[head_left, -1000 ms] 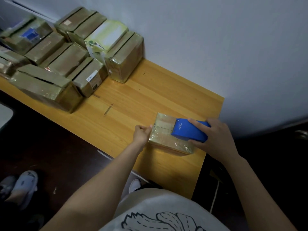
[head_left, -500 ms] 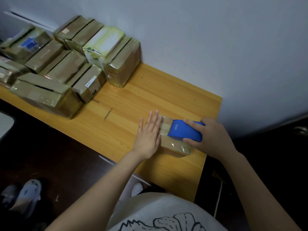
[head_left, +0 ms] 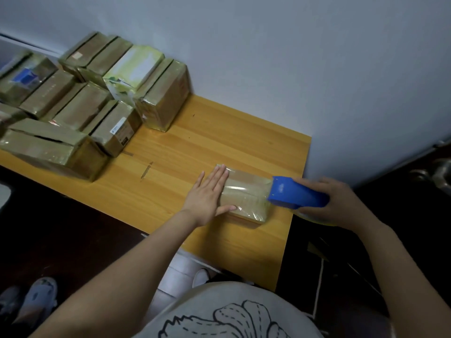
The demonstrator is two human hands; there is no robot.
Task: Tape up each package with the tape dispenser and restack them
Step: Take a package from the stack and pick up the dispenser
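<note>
One package (head_left: 246, 197), wrapped in glossy clear tape, lies flat near the right end of the wooden table (head_left: 219, 142), directly between the two hands. The left hand (head_left: 207, 193) rests open on its left end, fingers straight and together on the top face, thumb along the near edge. The right hand (head_left: 339, 203) grips the blue tape dispenser (head_left: 297, 195), fingers curled round its body. The dispenser's front edge sits at the package's right end; whether it touches cannot be told through the blur.

The stacked packages (head_left: 80, 111) crowd the left of the table against the wall, well apart from the hands. One of them carries a white shipping label (head_left: 121, 131) with a barcode and small print, too small to read. Another, far left, shows a blue label (head_left: 24, 78), also unreadable, and a rear one bears a small pale sticker (head_left: 77, 54). The dispenser has a faint pale marking (head_left: 281, 188) near its front, not legible.
</note>
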